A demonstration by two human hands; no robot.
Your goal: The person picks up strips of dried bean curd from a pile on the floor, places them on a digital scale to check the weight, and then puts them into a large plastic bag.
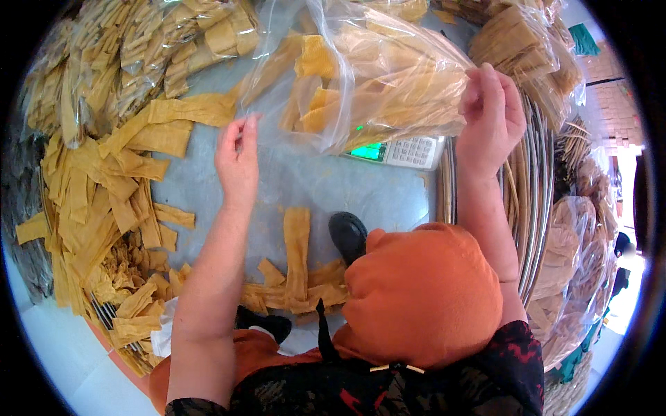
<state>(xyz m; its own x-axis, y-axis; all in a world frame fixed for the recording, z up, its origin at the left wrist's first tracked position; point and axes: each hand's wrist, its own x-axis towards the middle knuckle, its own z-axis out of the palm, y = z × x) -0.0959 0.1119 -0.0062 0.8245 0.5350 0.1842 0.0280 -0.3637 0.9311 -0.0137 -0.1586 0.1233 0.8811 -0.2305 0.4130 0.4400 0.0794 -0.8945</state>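
A clear plastic bag lies in front of me at the far side of the grey surface, with flat yellow-brown strips inside that look like dried bean curd. My right hand pinches the bag at its right end. At the bag's loose left edge, my left hand has thumb and fingers pressed together on the thin plastic. Partly under the bag sits a digital scale with a lit green display; its left part is hidden.
A heap of loose yellow strips covers the left side. Filled plastic bags stand at the far left, another packed bag at the far right. Long thin rods run along the right. More strips lie near my feet.
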